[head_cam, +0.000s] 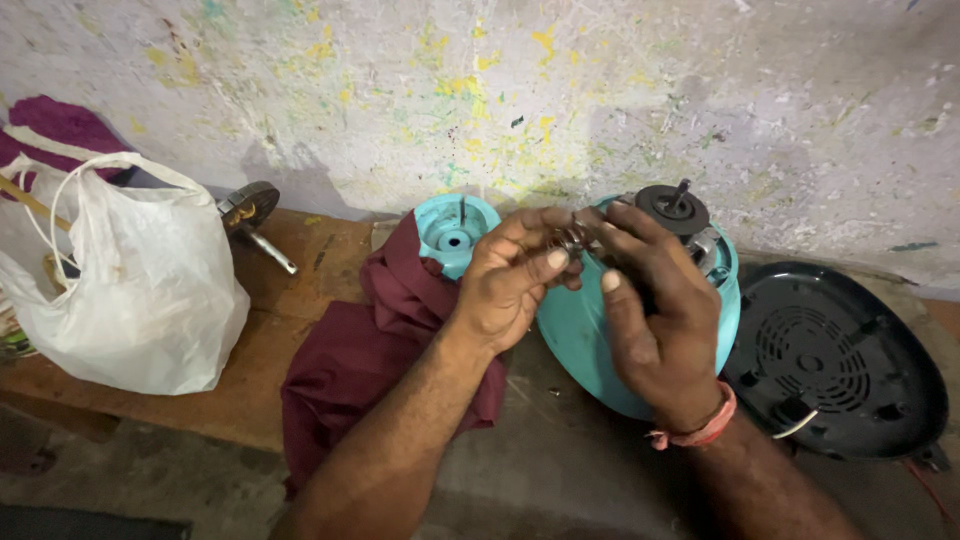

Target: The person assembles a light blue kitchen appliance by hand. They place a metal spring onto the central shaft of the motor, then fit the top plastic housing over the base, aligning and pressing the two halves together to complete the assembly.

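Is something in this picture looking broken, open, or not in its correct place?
Yes. The turquoise appliance body lies tilted, and its black vented base plate lies apart to its right. Both hands, left hand and right hand, pinch a small metal part above it.

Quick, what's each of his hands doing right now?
Left hand: fingers pinched shut on a small metal part.
Right hand: fingertips closed on the same small metal part, above the turquoise housing.

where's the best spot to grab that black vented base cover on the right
Probably the near rim of the black vented cover, coming from above and the right. It lies flat and dished, with its inner ribs up and its outer edge bare. The left edge sits against the teal housing, where the right hand is busy.
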